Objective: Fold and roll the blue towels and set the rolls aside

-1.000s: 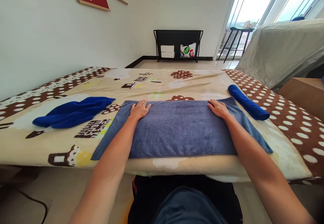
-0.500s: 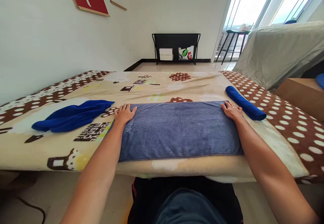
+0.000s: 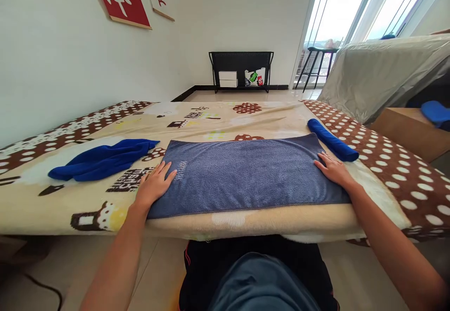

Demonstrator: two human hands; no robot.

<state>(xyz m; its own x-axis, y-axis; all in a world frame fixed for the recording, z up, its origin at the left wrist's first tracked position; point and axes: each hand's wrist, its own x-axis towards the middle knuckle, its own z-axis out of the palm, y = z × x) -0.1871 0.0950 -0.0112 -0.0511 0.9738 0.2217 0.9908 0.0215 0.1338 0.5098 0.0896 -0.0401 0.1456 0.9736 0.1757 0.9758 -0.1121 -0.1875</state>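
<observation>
A grey-blue towel [image 3: 246, 175] lies spread flat along the near edge of the bed, a small striped patch showing near its left end. My left hand [image 3: 154, 184] rests on its left edge with the fingers stretched out. On the right edge lies my right hand [image 3: 333, 168], flat with fingers apart. Beyond the right hand is a rolled blue towel [image 3: 332, 140]. A crumpled blue towel [image 3: 105, 159] lies to the left of my left hand.
A cream patterned blanket [image 3: 211, 222] with brown dotted borders covers the bed. Behind stands a black rack [image 3: 242, 62] with white boxes. At right are a cardboard box [image 3: 397, 126], a plastic-covered piece of furniture [image 3: 383, 72] and a stool [image 3: 318, 60] by the window.
Both hands have moved from the towel's far corners nearer to me and outward along its side edges. The towel's far corners are now uncovered. The view has shifted slightly.
</observation>
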